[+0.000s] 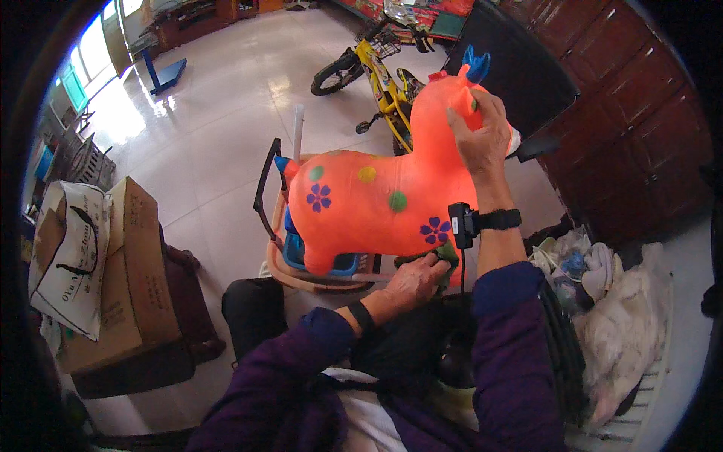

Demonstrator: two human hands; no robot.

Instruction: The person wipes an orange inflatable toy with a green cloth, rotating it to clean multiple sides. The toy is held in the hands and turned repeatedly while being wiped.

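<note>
An orange inflatable animal hopper is in front of me, painted with purple flowers and green and yellow dots. Blue horns top its head. My right hand grips the head beside an ear. Down at the toy's front leg, my left hand holds a dark green cloth against it. Part of that cloth is hidden by my fingers and the leg. Behind and under the body are a peach-coloured plastic tub and a blue plastic basket.
A yellow child's bicycle stands just beyond the toy. To the left are a cardboard box and a paper carrier bag. Dark wooden cabinets line the right, above a pile of cloth items. A blue platform scale is farther off.
</note>
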